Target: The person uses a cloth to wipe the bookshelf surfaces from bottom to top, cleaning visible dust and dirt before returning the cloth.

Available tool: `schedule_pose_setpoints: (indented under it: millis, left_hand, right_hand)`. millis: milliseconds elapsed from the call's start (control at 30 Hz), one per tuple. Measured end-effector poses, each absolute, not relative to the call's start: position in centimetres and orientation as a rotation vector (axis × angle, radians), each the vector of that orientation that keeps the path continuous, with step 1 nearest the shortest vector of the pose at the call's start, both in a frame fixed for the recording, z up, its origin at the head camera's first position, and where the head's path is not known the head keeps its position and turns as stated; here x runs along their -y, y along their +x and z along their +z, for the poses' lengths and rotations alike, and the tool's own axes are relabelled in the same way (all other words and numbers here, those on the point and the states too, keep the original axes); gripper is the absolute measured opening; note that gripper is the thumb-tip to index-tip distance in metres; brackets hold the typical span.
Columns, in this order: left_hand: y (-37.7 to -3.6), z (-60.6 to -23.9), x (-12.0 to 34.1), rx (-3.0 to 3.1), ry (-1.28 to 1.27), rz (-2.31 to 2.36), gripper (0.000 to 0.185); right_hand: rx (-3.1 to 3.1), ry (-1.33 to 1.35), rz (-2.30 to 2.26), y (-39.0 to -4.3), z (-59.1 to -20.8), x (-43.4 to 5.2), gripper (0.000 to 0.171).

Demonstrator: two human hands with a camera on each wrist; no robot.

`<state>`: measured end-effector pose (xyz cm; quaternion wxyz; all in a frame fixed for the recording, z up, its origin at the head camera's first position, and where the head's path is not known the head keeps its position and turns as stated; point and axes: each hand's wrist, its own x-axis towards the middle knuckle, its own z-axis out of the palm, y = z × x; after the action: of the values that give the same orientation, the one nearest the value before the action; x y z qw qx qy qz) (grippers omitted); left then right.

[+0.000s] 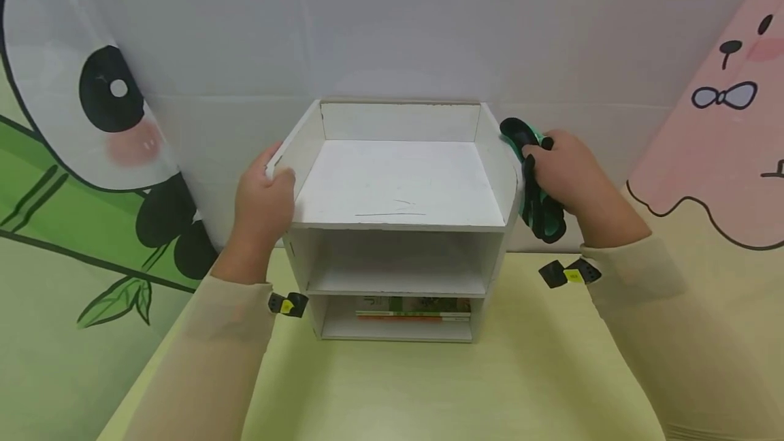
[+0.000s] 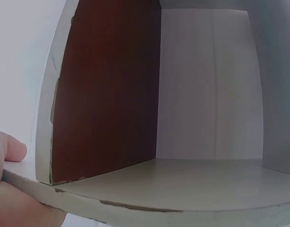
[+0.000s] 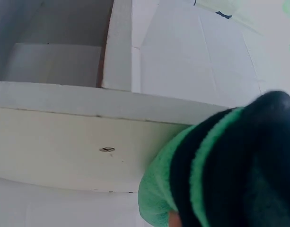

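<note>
The cloth (image 1: 534,182) gripped in the right hand's fingers (image 1: 545,155) is green with black stripes; the shelf unit (image 1: 398,186) just beside them is white, its chipped side panel reddish brown inside (image 2: 107,90); the desk (image 1: 429,386) below is pale yellow-green

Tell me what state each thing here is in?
White shelf unit: upright on the table, top tray bare.
Books: lying flat in the bottom compartment.
Green-and-black cloth: bunched against the unit's right side.
Left hand: gripping the left wall.
Right hand: gripping the cloth.
</note>
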<state>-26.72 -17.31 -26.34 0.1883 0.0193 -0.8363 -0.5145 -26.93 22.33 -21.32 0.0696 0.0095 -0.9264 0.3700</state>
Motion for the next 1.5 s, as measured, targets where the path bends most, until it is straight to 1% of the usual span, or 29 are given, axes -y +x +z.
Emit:
schedule_pose_setpoints:
  millis: [300,533,733,1033,1167,1300,1400,1500]
  left_hand:
    - [-26.7,-26.5,17.3,2.354,0.058,-1.445,0.057]
    - [-26.5,-26.4,17.2,2.344,0.039,-1.452,0.057]
    - [-26.6,-26.4,17.2,2.346,0.022,-1.464,0.057]
    - [-26.7,-26.4,17.3,2.342,0.002,-1.462,0.058]
    - [-26.7,-26.4,17.3,2.344,0.012,-1.465,0.058]
    - [-26.8,-26.5,17.4,2.345,0.009,-1.465,0.058]
    - [-26.8,-26.5,17.4,2.346,0.006,-1.466,0.058]
    - [-26.8,-26.6,17.4,2.347,0.009,-1.462,0.058]
  right_hand:
    - [2.775,0.017,1.172,-27.0,-22.4,-22.5,0.050]
    - [2.746,0.080,1.184,-27.1,-23.5,-22.8,0.043]
    - [2.729,0.153,1.154,-27.0,-24.8,-23.0,0.041]
    - [2.679,0.153,1.250,-27.3,-26.7,-23.0,0.037]
    - [2.705,0.161,1.203,-27.3,-27.4,-23.1,0.040]
    - [2.707,0.166,1.254,-27.2,-28.2,-23.1,0.042]
    - [2.699,0.170,1.299,-27.2,-29.1,-23.0,0.042]
    - [2.721,0.232,1.216,-27.4,-30.0,-23.1,0.038]
